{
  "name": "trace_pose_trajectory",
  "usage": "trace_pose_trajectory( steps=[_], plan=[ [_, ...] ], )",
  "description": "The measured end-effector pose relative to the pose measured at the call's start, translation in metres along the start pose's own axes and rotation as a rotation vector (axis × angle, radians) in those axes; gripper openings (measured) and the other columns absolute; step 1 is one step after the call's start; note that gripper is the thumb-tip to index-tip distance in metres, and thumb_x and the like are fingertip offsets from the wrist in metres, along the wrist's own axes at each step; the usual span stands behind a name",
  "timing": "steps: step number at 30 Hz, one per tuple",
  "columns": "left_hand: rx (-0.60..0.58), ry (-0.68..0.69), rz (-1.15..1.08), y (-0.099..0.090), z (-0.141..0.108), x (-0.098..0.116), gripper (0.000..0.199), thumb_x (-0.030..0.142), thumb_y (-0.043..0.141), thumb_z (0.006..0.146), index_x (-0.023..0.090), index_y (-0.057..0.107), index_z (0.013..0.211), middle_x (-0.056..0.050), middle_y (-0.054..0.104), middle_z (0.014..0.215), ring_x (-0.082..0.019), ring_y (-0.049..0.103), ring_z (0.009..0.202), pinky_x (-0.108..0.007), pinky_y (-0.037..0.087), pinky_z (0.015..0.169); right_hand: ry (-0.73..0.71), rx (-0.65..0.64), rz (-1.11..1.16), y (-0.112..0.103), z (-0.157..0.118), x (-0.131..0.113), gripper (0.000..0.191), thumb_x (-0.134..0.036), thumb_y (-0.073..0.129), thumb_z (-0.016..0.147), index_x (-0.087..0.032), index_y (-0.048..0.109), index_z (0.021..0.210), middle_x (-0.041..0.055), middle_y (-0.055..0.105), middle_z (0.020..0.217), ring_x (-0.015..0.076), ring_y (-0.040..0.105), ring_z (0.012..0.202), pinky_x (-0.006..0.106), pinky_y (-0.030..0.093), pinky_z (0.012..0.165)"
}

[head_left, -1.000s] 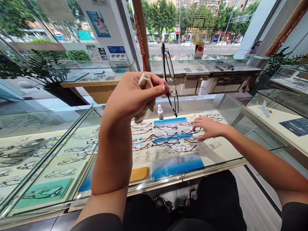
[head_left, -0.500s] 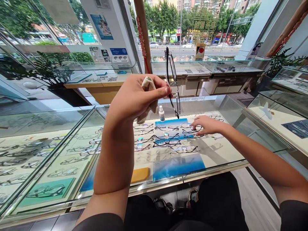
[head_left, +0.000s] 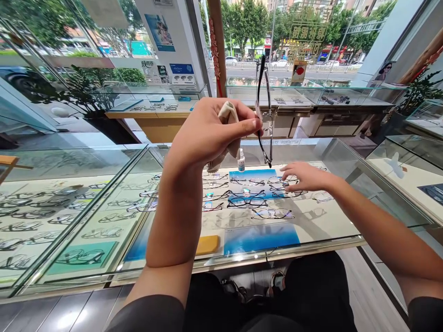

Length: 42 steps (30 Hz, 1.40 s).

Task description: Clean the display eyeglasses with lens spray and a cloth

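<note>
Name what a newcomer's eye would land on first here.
The dark-rimmed glasses stand out first, pinched in the left hand near the middle of the picture, with a pale cloth tucked in its grip. Lower right, the open right hand is near rows of frames. Green trees stand outdoors at the top.

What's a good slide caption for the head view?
Left hand holds glasses and cloth above a display case; right hand near other eyeglasses.
</note>
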<state>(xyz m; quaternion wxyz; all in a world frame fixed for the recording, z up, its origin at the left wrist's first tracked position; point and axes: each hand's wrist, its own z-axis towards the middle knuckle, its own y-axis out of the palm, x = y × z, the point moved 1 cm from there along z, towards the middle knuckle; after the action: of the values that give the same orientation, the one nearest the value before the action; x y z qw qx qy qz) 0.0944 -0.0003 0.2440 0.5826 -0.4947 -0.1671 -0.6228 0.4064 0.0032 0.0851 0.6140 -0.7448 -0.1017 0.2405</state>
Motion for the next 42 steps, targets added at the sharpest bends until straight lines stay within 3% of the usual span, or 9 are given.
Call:
trace_pose_trajectory(
  steps=[5,8,10,16,26,33,37,39,42],
  plan=[
    [0.027,0.004,-0.017,0.000,0.001,-0.001,0.029,0.041,0.090,0.079,0.019,0.070,0.080,-0.005,0.075,0.075,-0.019,0.074,0.072,-0.026,0.053,0.054,-0.154,0.146,0.031,0.011,0.019,-0.067,0.034,-0.055,0.072,0.098,-0.025,0.080,0.113,0.0107,0.069,0.146,0.0365,0.060,0.139,0.055,0.045,0.116],
    [0.026,0.001,-0.012,0.000,0.000,0.000,0.028,0.039,0.090,0.080,0.019,0.070,0.079,-0.005,0.076,0.077,-0.019,0.075,0.074,-0.025,0.054,0.054,-0.150,0.125,-0.021,0.029,0.042,-0.097,0.046,-0.060,0.084,0.088,-0.023,0.082,0.115,0.0152,0.062,0.156,0.0422,0.051,0.147,0.059,0.041,0.122],
    [0.013,0.019,-0.024,0.000,0.000,0.001,0.026,0.038,0.089,0.081,0.019,0.071,0.079,-0.006,0.077,0.079,-0.021,0.077,0.079,-0.026,0.056,0.056,-0.145,0.129,-0.037,0.040,0.055,-0.105,0.047,-0.061,0.088,0.083,-0.023,0.082,0.111,0.0144,0.059,0.159,0.0441,0.048,0.150,0.060,0.040,0.123],
    [-0.001,0.055,-0.044,-0.003,-0.001,0.000,0.029,0.040,0.091,0.080,0.019,0.072,0.081,-0.006,0.076,0.078,-0.026,0.079,0.088,-0.030,0.060,0.066,-0.173,0.169,-0.069,0.054,0.074,-0.092,0.041,-0.059,0.091,0.080,-0.025,0.083,0.101,0.0123,0.065,0.154,0.0436,0.050,0.147,0.061,0.041,0.121],
    [0.002,0.065,-0.036,-0.006,-0.001,0.000,0.026,0.038,0.089,0.082,0.018,0.073,0.083,-0.005,0.075,0.077,-0.023,0.077,0.081,-0.027,0.057,0.061,-0.243,0.038,-0.019,0.038,0.085,-0.076,0.035,-0.058,0.089,0.083,-0.027,0.082,0.098,0.0070,0.075,0.138,0.0388,0.057,0.137,0.053,0.043,0.113],
    [0.019,0.019,-0.020,-0.006,-0.002,0.000,0.023,0.037,0.087,0.085,0.017,0.073,0.084,-0.005,0.075,0.078,-0.024,0.079,0.081,-0.027,0.059,0.061,-0.254,-0.011,-0.016,0.035,0.088,-0.078,0.033,-0.053,0.087,0.085,-0.024,0.079,0.099,0.0101,0.068,0.149,0.0390,0.055,0.140,0.054,0.040,0.116],
    [0.023,0.006,-0.036,-0.007,-0.003,0.002,0.027,0.038,0.089,0.083,0.018,0.071,0.082,-0.005,0.074,0.078,-0.026,0.080,0.087,-0.028,0.061,0.064,-0.244,0.029,0.036,0.013,0.073,-0.080,0.046,-0.062,0.083,0.087,-0.024,0.079,0.112,0.0123,0.068,0.146,0.0387,0.057,0.139,0.053,0.041,0.117],
    [0.026,0.018,-0.038,-0.007,-0.003,0.002,0.031,0.042,0.091,0.081,0.018,0.071,0.082,-0.005,0.074,0.077,-0.026,0.080,0.086,-0.027,0.061,0.062,-0.211,0.095,0.120,-0.015,0.059,-0.076,0.044,-0.061,0.078,0.091,-0.025,0.079,0.115,0.0102,0.072,0.141,0.0368,0.061,0.134,0.051,0.044,0.115],
    [0.028,0.076,-0.036,-0.007,-0.002,0.001,0.034,0.046,0.091,0.081,0.018,0.071,0.081,-0.004,0.073,0.074,-0.021,0.077,0.076,-0.025,0.058,0.056,-0.182,0.294,0.296,-0.069,0.031,-0.075,0.036,-0.060,0.072,0.096,-0.027,0.080,0.109,0.0052,0.078,0.124,0.0308,0.070,0.117,0.047,0.051,0.106]
  ],
)
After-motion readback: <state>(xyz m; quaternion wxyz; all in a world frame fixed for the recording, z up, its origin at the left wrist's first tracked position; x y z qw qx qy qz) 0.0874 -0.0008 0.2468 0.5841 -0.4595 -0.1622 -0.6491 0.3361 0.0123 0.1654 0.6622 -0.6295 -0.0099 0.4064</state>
